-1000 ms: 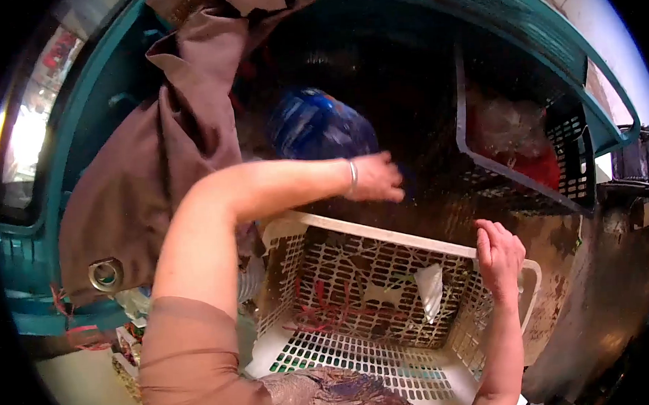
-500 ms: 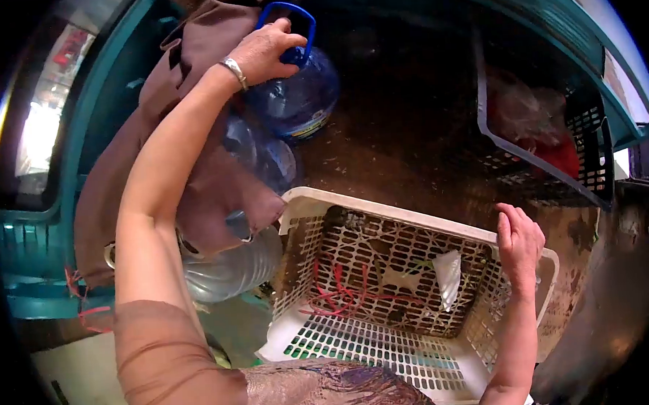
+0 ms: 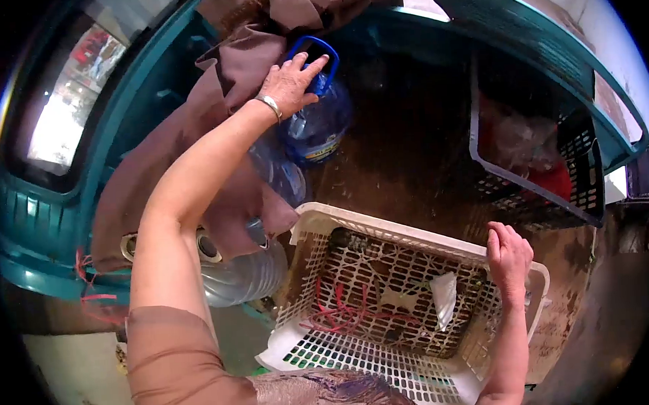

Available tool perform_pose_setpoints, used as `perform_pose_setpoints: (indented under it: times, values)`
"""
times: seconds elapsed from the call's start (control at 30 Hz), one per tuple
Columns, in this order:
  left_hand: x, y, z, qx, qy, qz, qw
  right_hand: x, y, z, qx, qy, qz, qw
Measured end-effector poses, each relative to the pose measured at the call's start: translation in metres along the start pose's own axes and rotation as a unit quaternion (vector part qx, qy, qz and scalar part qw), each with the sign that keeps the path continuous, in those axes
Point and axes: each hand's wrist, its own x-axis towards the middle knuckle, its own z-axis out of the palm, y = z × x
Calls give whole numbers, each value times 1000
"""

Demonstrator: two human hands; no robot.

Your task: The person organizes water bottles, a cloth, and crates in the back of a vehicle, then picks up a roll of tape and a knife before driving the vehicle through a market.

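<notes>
My left hand (image 3: 290, 87), with a silvery bracelet at its wrist, is on the blue handle (image 3: 337, 57) of a clear blue water bottle (image 3: 315, 130). Its fingers are spread over the handle's near side, not wrapped round it. My right hand (image 3: 509, 258) has its fingers bent over the far right rim of a white plastic basket (image 3: 405, 231). Red string (image 3: 340, 310) and a crumpled white scrap (image 3: 445, 300) lie in the basket. A brown cloth (image 3: 163, 159) hangs beside the bottle and under my left arm.
More clear bottles (image 3: 244, 275) stand left of the basket, partly under the cloth. A black crate (image 3: 541, 196) at the right holds clear plastic and something red. Teal walls (image 3: 42, 215) surround a dark, worn floor (image 3: 381, 178).
The view has shifted, so most things appear lower. My left hand's fingers have loosened and spread at the blue handle. My right hand stays at the basket rim.
</notes>
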Motion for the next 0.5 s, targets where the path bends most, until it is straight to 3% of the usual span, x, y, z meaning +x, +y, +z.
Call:
perform_pose_setpoints:
  times: [0.07, 0.13, 0.2, 0.27, 0.33, 0.4, 0.43, 0.5]
  values:
    - [-9, -1, -11, 44, 100, 85, 990, -1, 0, 0, 5, 8, -7, 1000]
    - [-18, -2, -29, 72, 116, 105, 985, -1, -1, 0, 9, 19, -15, 1000]
    - [-26, -7, -63, 135, 210, 73, 966, -1, -2, 0, 5, 12, -4, 1000]
    - [-35, -20, -86, 200, 175, -116, 957, 0, -4, -1, 10, 19, -6, 1000]
    - [-41, -62, -78, 56, 123, -231, 964, -1, -3, -2, 13, 26, -4, 1000]
    - [-47, -116, -46, -92, 65, -230, 967, -1, 1, 2, 13, 18, -3, 1000]
    - [-51, -133, -44, -94, 68, -227, 967, 0, 1, 3, 11, 22, -1, 1000]
    - [-50, -148, -35, -253, 40, -188, 948, 0, 2, 3, 4, 30, -10, 999]
